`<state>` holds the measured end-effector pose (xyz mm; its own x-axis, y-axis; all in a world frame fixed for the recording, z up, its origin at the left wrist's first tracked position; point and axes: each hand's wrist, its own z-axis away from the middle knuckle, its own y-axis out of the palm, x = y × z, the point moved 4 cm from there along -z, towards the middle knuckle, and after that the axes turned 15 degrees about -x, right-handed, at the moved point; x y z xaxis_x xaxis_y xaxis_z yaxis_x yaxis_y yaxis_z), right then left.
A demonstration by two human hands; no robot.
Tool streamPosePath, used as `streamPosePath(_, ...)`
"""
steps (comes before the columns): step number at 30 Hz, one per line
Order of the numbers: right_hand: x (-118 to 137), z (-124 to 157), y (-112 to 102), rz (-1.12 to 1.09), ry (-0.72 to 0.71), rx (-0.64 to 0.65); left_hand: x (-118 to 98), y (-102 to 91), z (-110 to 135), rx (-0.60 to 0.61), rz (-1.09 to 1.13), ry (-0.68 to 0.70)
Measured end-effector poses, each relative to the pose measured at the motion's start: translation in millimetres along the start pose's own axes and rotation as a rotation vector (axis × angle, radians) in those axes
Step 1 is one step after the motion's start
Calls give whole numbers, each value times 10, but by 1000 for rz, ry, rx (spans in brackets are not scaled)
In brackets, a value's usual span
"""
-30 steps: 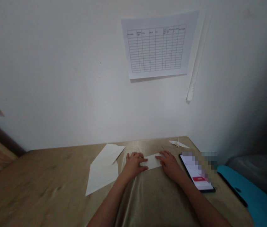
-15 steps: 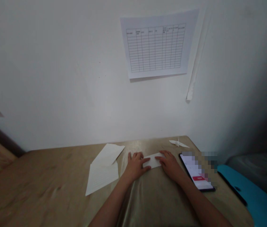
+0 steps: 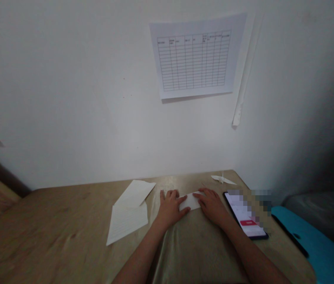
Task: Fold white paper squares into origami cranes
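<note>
A small white folded paper strip (image 3: 189, 202) lies flat on the brown table. My left hand (image 3: 170, 208) rests at its left end, with thumb and index finger on the paper and the other fingers spread on the table. At the right end, my right hand (image 3: 211, 203) presses down with outstretched fingers, partly covering the paper. Neither hand is closed around it. Behind the right hand sits a white folded-paper bird (image 3: 222, 179). Two lined paper sheets (image 3: 130, 223) overlap to the left of my left hand.
A phone (image 3: 249, 223) with a lit screen lies right of my right forearm. Beyond the table's right edge is a turquoise object (image 3: 314, 244), perhaps a chair or case. A printed table sheet (image 3: 195, 59) hangs on the wall behind the brown table (image 3: 66, 228).
My left thumb has slid slightly to the right along the paper's near edge. The right fingers have shifted a little to the left. The paper stays in place.
</note>
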<state>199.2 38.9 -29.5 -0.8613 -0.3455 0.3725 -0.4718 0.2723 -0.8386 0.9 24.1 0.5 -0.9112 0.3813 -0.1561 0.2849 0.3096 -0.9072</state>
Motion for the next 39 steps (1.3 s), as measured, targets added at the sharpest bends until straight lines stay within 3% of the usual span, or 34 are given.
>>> streamPosePath(24,47,-31,-82,59,-62,76,1,-12,-19,16,-18,7)
streamPosePath(39,47,7,-31,80,-54,46,-7,-10,-30,20,-40,-25)
